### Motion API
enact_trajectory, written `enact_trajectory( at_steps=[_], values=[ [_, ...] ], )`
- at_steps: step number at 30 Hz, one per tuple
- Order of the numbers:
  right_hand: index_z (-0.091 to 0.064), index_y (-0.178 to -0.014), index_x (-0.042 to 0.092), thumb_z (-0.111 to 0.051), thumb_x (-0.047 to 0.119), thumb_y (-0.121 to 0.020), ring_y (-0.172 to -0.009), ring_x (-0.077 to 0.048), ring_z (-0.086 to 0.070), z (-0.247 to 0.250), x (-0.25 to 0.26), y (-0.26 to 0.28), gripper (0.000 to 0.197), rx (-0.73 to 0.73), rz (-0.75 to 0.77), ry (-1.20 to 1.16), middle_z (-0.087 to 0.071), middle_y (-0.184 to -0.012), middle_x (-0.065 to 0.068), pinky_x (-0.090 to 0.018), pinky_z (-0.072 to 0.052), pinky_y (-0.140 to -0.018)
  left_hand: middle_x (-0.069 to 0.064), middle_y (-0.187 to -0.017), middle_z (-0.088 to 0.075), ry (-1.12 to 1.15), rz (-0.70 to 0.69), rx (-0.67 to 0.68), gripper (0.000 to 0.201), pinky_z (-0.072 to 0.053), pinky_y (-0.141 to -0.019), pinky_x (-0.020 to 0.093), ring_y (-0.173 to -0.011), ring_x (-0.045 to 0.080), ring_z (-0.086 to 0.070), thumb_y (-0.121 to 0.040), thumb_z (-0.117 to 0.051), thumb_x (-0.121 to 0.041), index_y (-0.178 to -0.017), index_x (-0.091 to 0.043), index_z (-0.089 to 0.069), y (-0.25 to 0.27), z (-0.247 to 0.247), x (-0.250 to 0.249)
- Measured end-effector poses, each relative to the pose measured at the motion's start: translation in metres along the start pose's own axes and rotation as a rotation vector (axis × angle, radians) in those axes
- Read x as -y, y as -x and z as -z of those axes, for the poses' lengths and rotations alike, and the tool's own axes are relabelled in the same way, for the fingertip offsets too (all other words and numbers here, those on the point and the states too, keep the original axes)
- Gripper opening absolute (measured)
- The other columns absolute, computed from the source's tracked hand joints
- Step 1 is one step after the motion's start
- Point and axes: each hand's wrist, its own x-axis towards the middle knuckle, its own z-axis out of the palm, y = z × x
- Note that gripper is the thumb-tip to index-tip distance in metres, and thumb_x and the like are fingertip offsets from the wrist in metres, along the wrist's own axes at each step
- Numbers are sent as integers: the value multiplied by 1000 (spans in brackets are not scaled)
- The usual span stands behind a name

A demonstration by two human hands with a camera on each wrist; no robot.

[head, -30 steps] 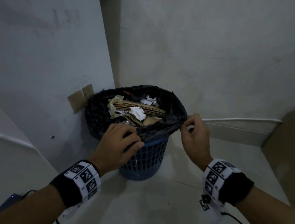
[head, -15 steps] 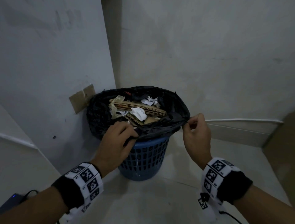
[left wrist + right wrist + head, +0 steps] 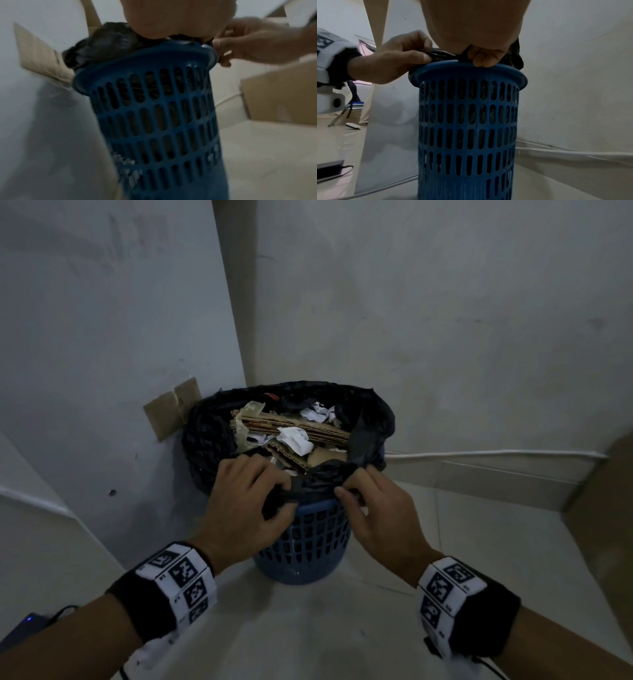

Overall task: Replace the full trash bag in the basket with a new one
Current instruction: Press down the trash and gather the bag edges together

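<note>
A blue slotted plastic basket [image 3: 308, 539] [image 3: 154, 108] [image 3: 467, 121] stands on the floor in a room corner. A black trash bag [image 3: 205, 436] [image 3: 106, 40] [image 3: 513, 56] lines it, full of cardboard and crumpled paper [image 3: 294, 436]. Both hands are at the near rim, close together. My left hand [image 3: 270, 491] [image 3: 406, 54] pinches the bag's gathered near edge. My right hand [image 3: 352, 491] [image 3: 481, 58] [image 3: 228, 44] grips the same bunched plastic just to the right. On the near and right side the bag's edge is off the rim; on the left it hangs over.
Grey walls meet right behind the basket. A flat cardboard piece [image 3: 171, 409] leans on the left wall. A white cable [image 3: 479, 454] runs along the right wall's base. A brown cardboard box [image 3: 609, 508] stands at the right. A dark device [image 3: 20, 628] lies at the lower left.
My right hand moved left from the basket's right side to the near rim, drawing the bag's edge off the rim and bunching it beside my left hand.
</note>
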Motion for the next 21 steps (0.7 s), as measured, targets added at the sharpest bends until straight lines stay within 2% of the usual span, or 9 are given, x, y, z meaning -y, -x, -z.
enact_trajectory(
  at_steps=[4,8,10,13,16,18,21],
  values=[
    [-53,-79,11,-49,29,-95,-61,-9,-42,3,-13,1,24,-46,-83,-66,-49,-72,3,-19,-33,-54,1,-82,-60,-11,-117,48,15,-31,-81,31,-81,19,-50,-85,-58,-28,-82,-14,-61,12,4,13],
    [-50,-81,16,-58,28,-91,-62,-12,-45,1,-14,2,18,-39,-174,-131,-48,-70,7,-17,-34,-54,-1,-77,-59,-33,-117,47,22,-31,-82,31,-80,18,-49,-88,-57,-32,-77,-13,-61,14,6,14],
    [-47,-80,21,-62,25,-89,-61,-11,-48,2,-15,2,18,-54,-230,-154,-48,-68,11,-14,-36,-53,-1,-74,-53,-9,-59,43,26,-29,-80,27,-77,17,-45,-87,-58,-38,-77,-14,-55,13,7,13],
    [-44,-78,22,-68,18,-87,-61,-5,-52,5,-17,0,26,-87,-293,-170,-48,-65,15,-10,-35,-51,-5,-76,-44,80,93,58,35,-28,-74,23,-72,11,-38,-80,-62,-48,-88,-18,-47,14,13,16],
    [-43,-77,19,-69,18,-86,-54,-8,-50,7,-21,1,28,-96,-326,-166,-48,-64,11,-17,-35,-47,-6,-83,-42,127,199,45,47,-31,-68,24,-73,11,-40,-75,-63,-55,-100,-20,-45,15,17,23],
    [-40,-77,20,-67,16,-85,-51,-9,-44,8,-21,3,29,-92,-309,-190,-45,-64,6,-24,-32,-46,-2,-94,-45,113,203,23,57,-37,-74,26,-83,14,-45,-74,-63,-59,-108,-17,-44,17,19,27],
    [-36,-79,21,-56,14,-82,-60,-15,-38,12,-21,2,21,-129,-241,-194,-37,-74,3,-22,-28,-54,9,-120,-45,60,199,-6,73,-41,-92,39,-108,28,-48,-75,-59,-66,-121,-12,-42,22,21,36]
  ],
)
